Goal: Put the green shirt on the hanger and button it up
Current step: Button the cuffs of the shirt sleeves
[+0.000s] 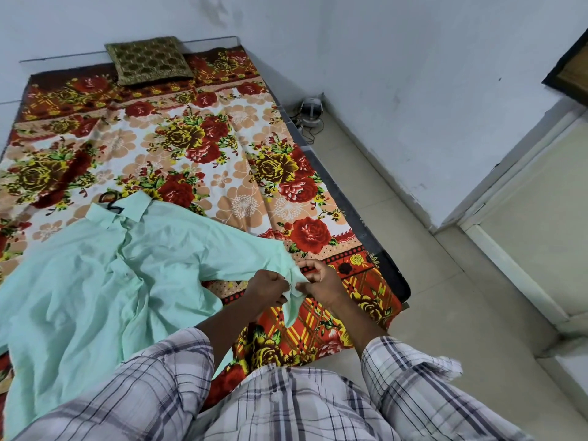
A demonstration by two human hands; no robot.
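Observation:
A pale green shirt (95,275) lies spread front-up on the flowered bedsheet (203,144), collar toward the far end. A dark hanger hook (109,200) sticks out of the collar; the hanger's body is hidden inside the shirt. One sleeve stretches right to the bed's near corner. My left hand (269,289) and my right hand (321,283) both pinch the cuff (294,292) of that sleeve, fingers curled, thumbs meeting at its opening. The cuff's end hangs down between my hands.
A dark patterned cushion (149,58) sits at the head of the bed against the wall. A white device with cables (310,111) lies on the tiled floor in the corner. Tiled floor (429,281) runs along the bed's right side, with a door frame (509,249) beyond.

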